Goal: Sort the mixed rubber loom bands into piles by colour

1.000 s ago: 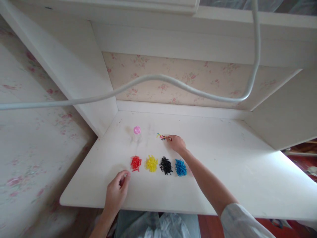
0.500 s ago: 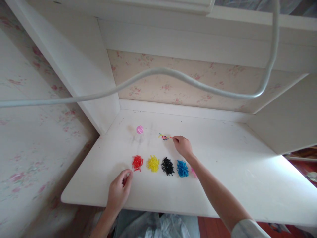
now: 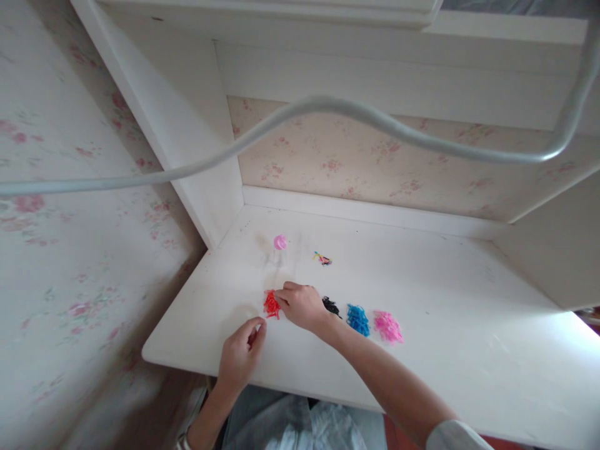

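Note:
My right hand (image 3: 300, 304) reaches over the table, its fingertips pinched at the right edge of a pile of small red rubber bands (image 3: 270, 305). The hand covers the yellow pile and partly hides the black rubber bands (image 3: 330, 306). Loosely curled, my left hand (image 3: 244, 350) rests just below the red pile, thumb and forefinger together, with nothing visible in it. To the right lie blue rubber bands (image 3: 358, 319) and pink rubber bands (image 3: 388, 326). Farther back sits a small mixed-colour cluster of bands (image 3: 323, 259).
A clear container with a pink round top (image 3: 280, 242) stands at the back left of the white table (image 3: 450, 356). A pale cable (image 3: 328, 105) crosses the view above the table. White panels (image 3: 178, 125) bound the left and back.
My right hand has left the mixed cluster with a red band in its pinch and come down left to the red pile. The pink pile is uncovered. My left hand stays near the red pile.

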The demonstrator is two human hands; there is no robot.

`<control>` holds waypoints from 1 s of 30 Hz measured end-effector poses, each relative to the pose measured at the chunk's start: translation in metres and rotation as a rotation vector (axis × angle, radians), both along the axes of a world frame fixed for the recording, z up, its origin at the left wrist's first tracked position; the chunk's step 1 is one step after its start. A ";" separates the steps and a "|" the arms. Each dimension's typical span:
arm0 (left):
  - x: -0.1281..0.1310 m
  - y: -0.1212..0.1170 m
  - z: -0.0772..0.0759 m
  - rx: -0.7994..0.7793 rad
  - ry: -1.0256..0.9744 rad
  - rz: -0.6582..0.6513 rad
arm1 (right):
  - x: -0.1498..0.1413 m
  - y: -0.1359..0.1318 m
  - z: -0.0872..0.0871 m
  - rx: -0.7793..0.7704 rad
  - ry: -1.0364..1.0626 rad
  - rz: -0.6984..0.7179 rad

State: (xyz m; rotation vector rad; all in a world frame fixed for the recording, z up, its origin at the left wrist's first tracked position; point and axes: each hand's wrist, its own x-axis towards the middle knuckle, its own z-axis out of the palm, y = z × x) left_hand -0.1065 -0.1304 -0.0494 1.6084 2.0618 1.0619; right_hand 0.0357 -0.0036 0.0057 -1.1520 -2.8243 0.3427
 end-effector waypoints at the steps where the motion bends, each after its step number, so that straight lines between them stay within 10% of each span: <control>1: 0.000 0.000 0.000 0.001 0.002 -0.003 | -0.001 0.001 0.000 -0.003 -0.024 0.004; 8: -0.002 0.000 -0.001 -0.026 0.005 -0.019 | 0.017 0.001 0.013 -0.007 0.024 -0.033; 15: 0.006 0.016 0.018 -0.039 0.004 -0.082 | 0.095 -0.028 0.014 -0.123 0.442 -0.339; 23: 0.063 0.094 0.067 -0.150 0.280 -0.325 | 0.185 -0.092 -0.050 -0.133 0.640 -0.757; 30: 0.105 0.173 0.044 -0.250 0.421 -0.355 | 0.201 -0.110 -0.070 -0.062 0.590 -0.810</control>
